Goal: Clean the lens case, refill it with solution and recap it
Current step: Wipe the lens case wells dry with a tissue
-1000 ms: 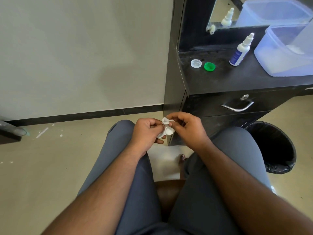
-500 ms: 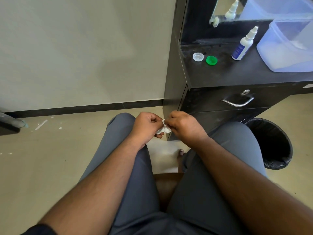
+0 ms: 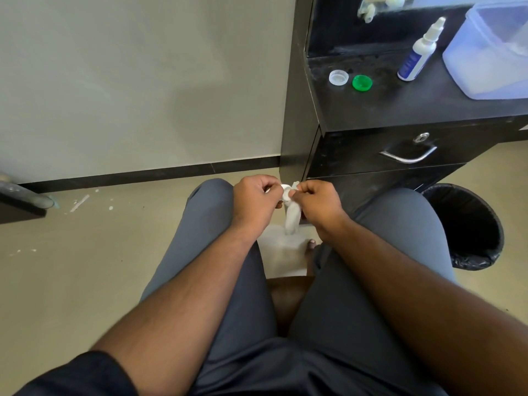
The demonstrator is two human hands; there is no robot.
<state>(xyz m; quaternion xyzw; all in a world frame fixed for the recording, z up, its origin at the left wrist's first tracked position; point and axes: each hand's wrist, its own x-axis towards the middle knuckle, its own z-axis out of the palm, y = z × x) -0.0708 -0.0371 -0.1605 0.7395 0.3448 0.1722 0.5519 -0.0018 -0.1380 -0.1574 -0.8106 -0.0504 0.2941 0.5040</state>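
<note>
My left hand [image 3: 255,200] grips the small white lens case [image 3: 285,192] above my knees; most of the case is hidden by the fingers. My right hand [image 3: 317,201] pinches a white tissue [image 3: 293,215] against the case, and the tissue's loose end hangs down between the hands. On the black cabinet top [image 3: 400,110] lie a clear cap [image 3: 338,77] and a green cap [image 3: 362,82], side by side. A white solution bottle [image 3: 418,52] with a blue label stands upright to their right.
A translucent plastic container [image 3: 491,52] sits at the cabinet's right end. A drawer with a metal handle [image 3: 407,156] faces me. A black-lined waste bin [image 3: 468,224] stands on the floor by my right knee. A mirror edge [image 3: 400,4] is behind the bottle.
The tissue now hangs down longer between the hands. The view has tilted lower, so the cabinet top sits higher in the frame. Both hands stay together at the case.
</note>
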